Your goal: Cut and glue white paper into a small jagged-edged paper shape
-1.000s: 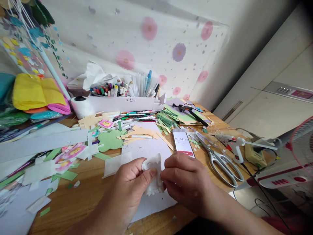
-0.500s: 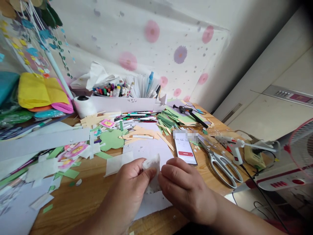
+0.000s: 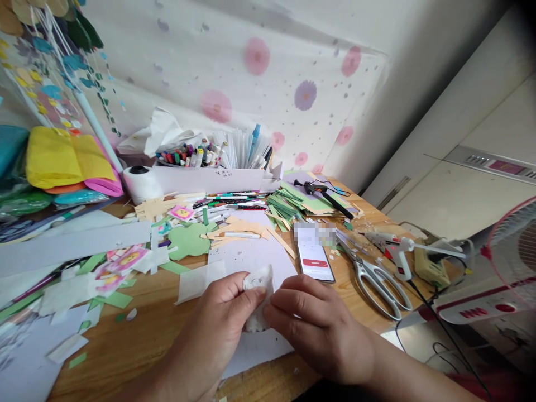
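A crumpled white piece that looks like tissue paper (image 3: 258, 279) is pinched between the thumb and fingers of my left hand (image 3: 220, 318). Closed fingers of my right hand (image 3: 316, 318) press against its right edge, their tips partly hidden behind one another. Both hands are above a pale sheet of paper (image 3: 255, 357) lying on the wooden table. Left of my left hand is a translucent white paper piece (image 3: 195, 282). A phone (image 3: 314, 257) with a red button on its screen lies just beyond my right hand.
Scissors (image 3: 379, 285) and a white hot glue gun (image 3: 402, 257) lie to the right, beside a fan (image 3: 473, 310). Green paper strips (image 3: 287, 204), a green cutout (image 3: 188, 241) and several scraps cover the table. Markers fill a box (image 3: 209, 180) at the back.
My right hand has moved slightly left and down against the white piece. The left hand keeps its pinch. The whole view has shifted a little.
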`<action>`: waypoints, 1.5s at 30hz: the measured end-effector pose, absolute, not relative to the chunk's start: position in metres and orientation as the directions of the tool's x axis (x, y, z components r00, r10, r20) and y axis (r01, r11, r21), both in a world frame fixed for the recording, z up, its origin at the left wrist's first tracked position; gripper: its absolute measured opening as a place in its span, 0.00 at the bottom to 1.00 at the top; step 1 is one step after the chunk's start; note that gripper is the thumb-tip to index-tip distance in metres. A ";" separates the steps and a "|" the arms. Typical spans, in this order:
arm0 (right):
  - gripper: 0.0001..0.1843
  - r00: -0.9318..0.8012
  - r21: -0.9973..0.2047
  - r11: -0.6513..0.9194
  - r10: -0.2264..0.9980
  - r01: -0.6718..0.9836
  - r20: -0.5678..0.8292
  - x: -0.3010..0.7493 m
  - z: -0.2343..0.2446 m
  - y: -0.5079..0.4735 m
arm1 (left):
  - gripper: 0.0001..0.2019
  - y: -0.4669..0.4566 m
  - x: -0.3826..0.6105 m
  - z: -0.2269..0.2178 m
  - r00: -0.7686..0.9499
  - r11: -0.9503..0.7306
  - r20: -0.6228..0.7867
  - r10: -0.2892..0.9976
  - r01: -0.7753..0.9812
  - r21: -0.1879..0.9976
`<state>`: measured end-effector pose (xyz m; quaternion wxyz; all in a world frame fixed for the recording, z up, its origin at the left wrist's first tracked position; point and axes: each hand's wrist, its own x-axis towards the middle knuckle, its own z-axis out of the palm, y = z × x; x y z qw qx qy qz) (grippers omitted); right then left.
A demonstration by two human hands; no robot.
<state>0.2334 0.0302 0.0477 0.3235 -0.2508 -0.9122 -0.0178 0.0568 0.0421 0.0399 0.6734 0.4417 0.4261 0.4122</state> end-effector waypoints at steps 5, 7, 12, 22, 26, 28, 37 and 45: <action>0.10 -0.329 -0.553 0.736 0.672 0.390 0.663 0.233 0.042 0.034 | 0.07 0.040 0.058 0.045 0.393 0.351 -0.229 0.890 -0.275 0.895; 0.08 -0.283 -0.609 0.704 0.708 0.367 0.647 0.230 0.041 0.037 | 0.08 0.039 0.059 0.046 0.405 0.362 -0.227 0.886 -0.296 0.884; 0.07 -0.291 -0.602 0.718 0.694 0.349 0.659 0.226 0.046 0.039 | 0.08 0.038 0.058 0.046 0.421 0.380 -0.229 0.878 -0.320 0.868; 0.07 -0.436 -0.367 0.786 0.592 0.497 0.678 0.227 0.051 0.037 | 0.09 0.039 0.061 0.049 0.385 0.366 -0.239 0.892 -0.300 0.881; 0.07 -0.516 -0.255 0.811 0.543 0.526 0.662 0.225 0.057 0.035 | 0.09 0.037 0.062 0.048 0.379 0.367 -0.238 0.894 -0.317 0.874; 0.08 -0.547 -0.216 0.822 0.523 0.528 0.653 0.224 0.058 0.034 | 0.09 0.037 0.062 0.048 0.385 0.367 -0.229 0.894 -0.335 0.868; 0.13 -0.325 -0.547 0.747 0.660 0.377 0.677 0.230 0.047 0.031 | 0.09 0.038 0.058 0.051 0.414 0.355 -0.206 0.887 -0.325 0.877; 0.09 -0.273 -0.942 0.300 0.929 0.153 0.252 0.229 0.065 0.046 | 0.10 0.041 0.055 0.046 0.490 0.340 -0.191 0.851 -0.237 0.910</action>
